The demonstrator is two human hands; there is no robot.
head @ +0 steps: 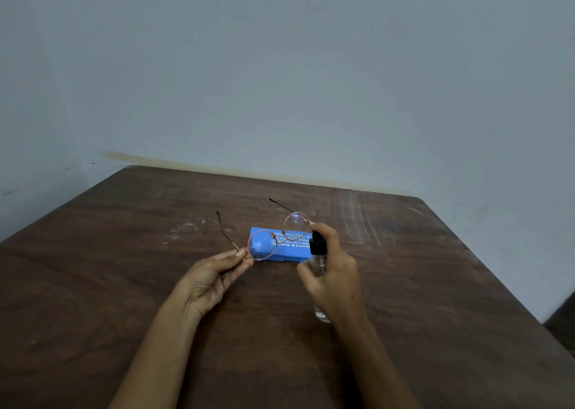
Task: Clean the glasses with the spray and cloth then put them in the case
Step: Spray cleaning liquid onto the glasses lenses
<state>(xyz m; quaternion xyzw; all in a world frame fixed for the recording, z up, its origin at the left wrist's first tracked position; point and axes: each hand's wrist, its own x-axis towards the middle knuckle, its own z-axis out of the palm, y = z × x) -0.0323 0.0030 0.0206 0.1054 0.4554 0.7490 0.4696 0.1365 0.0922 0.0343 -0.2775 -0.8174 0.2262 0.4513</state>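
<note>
My left hand (214, 276) pinches the round, thin-rimmed glasses (263, 245) at the left hinge and holds them above the table, temples open and pointing away. My right hand (334, 271) grips a clear spray bottle (319, 262) with a black nozzle, which points at the glasses from the right, with a finger on top of the nozzle. A closed blue glasses case (280, 250) with white print lies on the table just behind the glasses. No cloth is in view.
A dark brown wooden table (124, 284) fills the lower view, with pale scuff marks near its far right. A plain grey wall stands behind its far edge. A dark shape sits off the table's right edge (560, 318).
</note>
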